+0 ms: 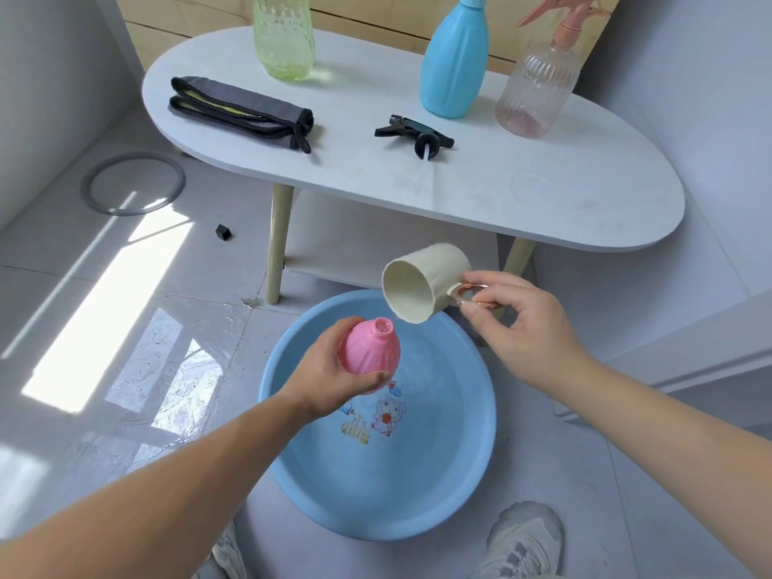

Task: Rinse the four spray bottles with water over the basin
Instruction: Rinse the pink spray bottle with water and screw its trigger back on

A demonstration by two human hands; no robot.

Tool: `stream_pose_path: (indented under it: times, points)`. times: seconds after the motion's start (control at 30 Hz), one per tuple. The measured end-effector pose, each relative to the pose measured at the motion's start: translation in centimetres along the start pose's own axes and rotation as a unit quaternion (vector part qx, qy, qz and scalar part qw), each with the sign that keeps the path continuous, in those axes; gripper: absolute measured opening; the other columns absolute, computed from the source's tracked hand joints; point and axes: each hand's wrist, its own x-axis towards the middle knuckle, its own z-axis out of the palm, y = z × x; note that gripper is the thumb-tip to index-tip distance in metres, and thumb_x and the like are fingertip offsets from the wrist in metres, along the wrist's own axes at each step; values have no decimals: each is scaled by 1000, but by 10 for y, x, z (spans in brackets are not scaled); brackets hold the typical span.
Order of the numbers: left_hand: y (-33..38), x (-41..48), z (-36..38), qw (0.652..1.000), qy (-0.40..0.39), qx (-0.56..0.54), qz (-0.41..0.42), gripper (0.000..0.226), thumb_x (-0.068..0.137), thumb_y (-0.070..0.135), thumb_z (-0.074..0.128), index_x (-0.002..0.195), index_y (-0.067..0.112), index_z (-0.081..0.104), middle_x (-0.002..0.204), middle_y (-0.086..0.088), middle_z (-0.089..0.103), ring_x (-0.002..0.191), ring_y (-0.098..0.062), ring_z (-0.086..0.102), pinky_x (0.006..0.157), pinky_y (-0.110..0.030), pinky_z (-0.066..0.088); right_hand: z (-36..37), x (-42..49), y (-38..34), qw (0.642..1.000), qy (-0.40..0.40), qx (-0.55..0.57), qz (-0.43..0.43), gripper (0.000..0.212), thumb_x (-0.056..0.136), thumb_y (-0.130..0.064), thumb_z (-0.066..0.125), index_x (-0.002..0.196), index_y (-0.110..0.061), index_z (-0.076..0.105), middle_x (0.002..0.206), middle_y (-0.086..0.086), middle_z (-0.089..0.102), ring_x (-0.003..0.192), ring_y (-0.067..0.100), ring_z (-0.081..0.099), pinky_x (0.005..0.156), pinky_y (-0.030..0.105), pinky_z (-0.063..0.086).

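Pink bottle [373, 348] inside left grip [334, 376], over basin [468, 474].

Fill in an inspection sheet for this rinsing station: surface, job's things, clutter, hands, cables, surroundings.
Surface: white oval table on wooden legs.
Job's things: uncapped pink plastic bottle over the round blue plastic basin; cream plastic cup tilted at its neck; green translucent bottle, blue opaque bottle and clear ribbed bottle with pink trigger on the table.
Clutter: black trigger spray head and folded grey cloth on the table; grey ring and small black cap on the floor.
Hands: left hand grips the pink bottle; right hand pinches the cup's handle.
Cables: nothing seen.
Surroundings: grey floor tiles, wet beside the basin.
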Motion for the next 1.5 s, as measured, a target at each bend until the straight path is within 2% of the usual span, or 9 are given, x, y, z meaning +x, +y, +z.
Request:
stream_pose_path:
  times: [0.07,0.17,0.27,0.43,0.57,0.77,1.03,1.13,1.5]
  points:
    - [-2,0,-1,1000,1,-1,0,74,68,31,93,131,35,54,122,8,61,104,-16,65,65,-28,64,7,3,10,992,9,78,103,11,93,-20,68,84,-21,75,112,-4,72,92,0,66,85,12,49]
    - [-5,-1,-1,1000,3,-3,0,74,68,31,93,131,35,55,121,9,61,104,-14,65,65,-30,65,19,3,32,972,-11,117,205,20,94,-28,67,79,-17,76,93,21,72,92,36,68,89,39,55]
    - [-6,1,-2,1000,6,7,6,70,68,32,93,125,43,54,121,12,61,105,-9,64,66,-21,61,26,0,39,967,-36,94,233,23,93,-28,67,82,-10,75,101,26,69,96,41,67,92,53,52]
    - [-4,2,-4,999,22,25,13,71,69,29,94,124,42,51,119,17,60,102,-1,62,67,-5,51,25,-4,43,983,-101,-151,5,17,93,-21,66,86,-9,76,118,4,68,106,23,58,91,23,39]
    - [-2,-2,-6,999,24,29,16,72,67,30,95,124,40,53,118,17,61,99,7,62,68,-5,50,31,-8,58,928,-115,-301,-185,17,84,-20,72,73,-7,72,119,14,66,100,39,61,88,39,54]
    - [15,-9,-7,999,18,21,30,69,64,28,96,115,46,54,115,19,62,95,18,60,70,-5,50,28,-14,49,897,-102,-349,-252,17,82,-18,77,73,-5,69,122,17,64,100,38,62,81,42,58]
    - [60,-5,-21,997,25,24,75,84,51,56,86,129,40,57,121,14,66,108,-1,63,82,-7,50,-23,-15,5,986,-28,-157,-46,17,93,-28,66,89,-13,74,109,1,72,93,17,61,82,21,42]
    - [86,-5,-29,995,25,28,94,85,52,57,87,130,42,58,120,17,67,110,-3,64,88,-15,52,-58,-11,-11,996,-20,-45,70,22,94,-38,62,87,-21,73,88,-2,72,81,11,65,83,32,54]
    - [191,-12,-39,991,4,-15,129,78,54,51,91,126,43,61,114,4,74,109,-17,70,88,-39,63,-119,33,-32,908,117,337,218,32,103,-30,53,81,-9,62,93,11,68,87,38,73,81,39,60]
